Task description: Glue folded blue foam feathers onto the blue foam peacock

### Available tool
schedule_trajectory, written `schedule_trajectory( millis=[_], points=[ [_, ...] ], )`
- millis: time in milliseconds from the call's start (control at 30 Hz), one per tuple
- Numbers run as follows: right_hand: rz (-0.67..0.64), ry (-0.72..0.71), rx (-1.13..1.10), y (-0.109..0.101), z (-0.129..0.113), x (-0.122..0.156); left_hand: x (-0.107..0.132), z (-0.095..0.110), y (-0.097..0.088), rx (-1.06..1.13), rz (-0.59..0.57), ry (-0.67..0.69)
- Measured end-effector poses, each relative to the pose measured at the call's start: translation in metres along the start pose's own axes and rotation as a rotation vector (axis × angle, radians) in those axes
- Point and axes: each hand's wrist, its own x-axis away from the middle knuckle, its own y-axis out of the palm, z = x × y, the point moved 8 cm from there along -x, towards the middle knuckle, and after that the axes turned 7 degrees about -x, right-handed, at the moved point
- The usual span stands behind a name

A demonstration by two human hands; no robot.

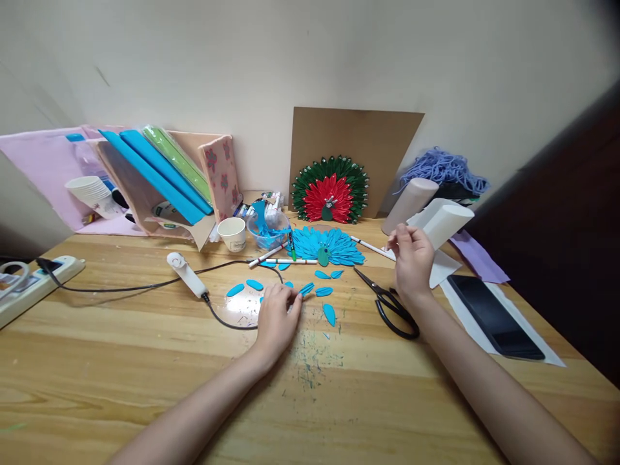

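My left hand (278,316) rests low over the table, its thumb and forefinger closed on the end of a blue petal (307,289) with crease lines. Other blue petals, one (329,314) just right of it, lie around that hand. My right hand (411,261) is raised with its fingertips pinched together; what they hold, if anything, cannot be made out. A white marker (371,247) runs up to its left side; whether it touches is unclear. Black-handled scissors (387,300) lie below the right hand. Behind the petals sits a blue fan-shaped peacock (324,247) with a green body.
A green-and-red peacock (330,194) leans on a brown board (358,142). A white glue gun (186,274) trails its cord behind my left hand. A paper cup (232,234) and plastic bowl (268,232) stand farther back. On the right lie a phone (494,316) and paper rolls (409,205).
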Motion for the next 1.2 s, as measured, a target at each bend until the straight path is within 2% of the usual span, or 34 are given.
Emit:
schedule_trajectory(
  millis=[100,233,300,333,433,533,633,700,800,900,1033,1200],
  points=[
    [-0.238,0.11,-0.02,0.023,-0.001,0.007,0.0,0.002,0.001,-0.03,-0.02,0.012],
    [-0.781,0.237,0.197,0.071,0.01,0.058,0.003,0.007,0.003,-0.044,-0.038,0.047],
    [-0.978,0.157,0.369,0.084,0.012,0.08,0.004,0.009,0.001,-0.036,-0.031,0.062],
    [-1.023,0.084,0.433,0.087,0.01,0.086,0.003,0.009,-0.001,-0.038,-0.022,0.068],
    [-1.018,-0.111,0.505,0.089,0.0,0.091,-0.002,0.001,-0.017,-0.125,0.023,0.062],
    [-1.019,-0.189,0.515,0.095,-0.002,0.093,-0.015,-0.024,-0.039,-0.373,0.053,-0.014],
    [-1.057,-0.259,0.545,0.114,0.005,0.096,-0.026,-0.052,-0.052,-0.466,-0.027,-0.112],
    [-1.096,-0.285,0.598,0.134,0.018,0.099,-0.029,-0.06,-0.055,-0.456,-0.069,-0.124],
    [-1.172,-0.322,0.724,0.166,0.043,0.104,-0.031,-0.064,-0.056,-0.414,-0.074,-0.122],
    [-1.213,-0.39,0.826,0.186,0.059,0.109,-0.031,-0.072,-0.053,-0.263,-0.084,-0.165],
    [-1.156,-0.38,0.848,0.191,0.064,0.106,-0.032,-0.085,-0.055,-0.096,-0.097,-0.223],
    [-1.053,-0.327,0.817,0.196,0.058,0.101,-0.031,-0.091,-0.075,-0.138,-0.066,-0.275]
  ],
)
